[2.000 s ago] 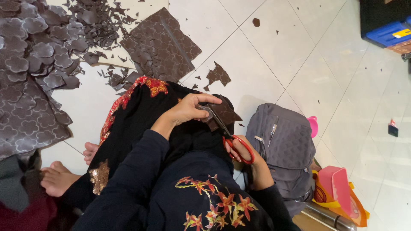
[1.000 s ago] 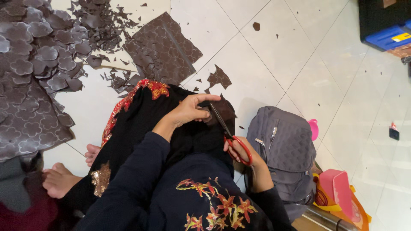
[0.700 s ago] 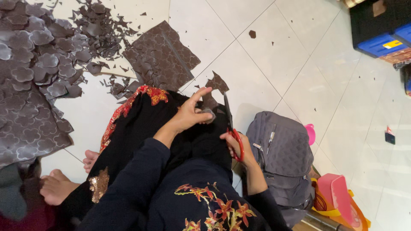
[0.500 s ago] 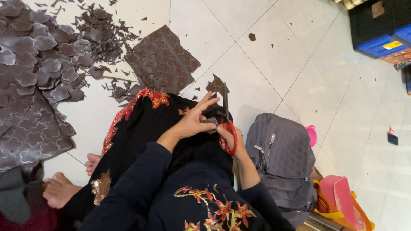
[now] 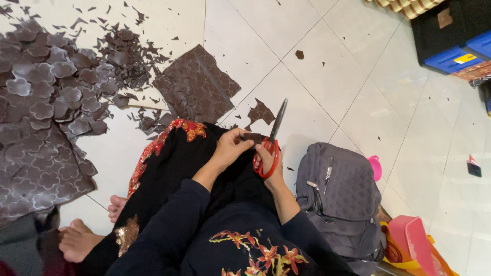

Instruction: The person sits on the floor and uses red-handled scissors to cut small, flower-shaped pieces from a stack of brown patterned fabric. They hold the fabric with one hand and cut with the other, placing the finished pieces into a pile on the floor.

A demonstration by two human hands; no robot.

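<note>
Now the right hand [image 5: 270, 158], fingers through the red-handled scissors [image 5: 271, 140], has swung the blades up and away from the small brown cut-out [image 5: 251, 137] pinched by the left hand [image 5: 231, 147], suggesting a finished snip.

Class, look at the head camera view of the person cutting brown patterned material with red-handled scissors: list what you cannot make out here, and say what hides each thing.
- Small brown piece in the left hand: head view, mostly covered by the fingers; shape unclear.
- Red-handled scissors in the right hand: blades seen edge-on, so open or closed is unclear.
- Large brown patterned sheet: cut off by the left edge.
- Pink plastic object: hidden behind the grey backpack.
</note>
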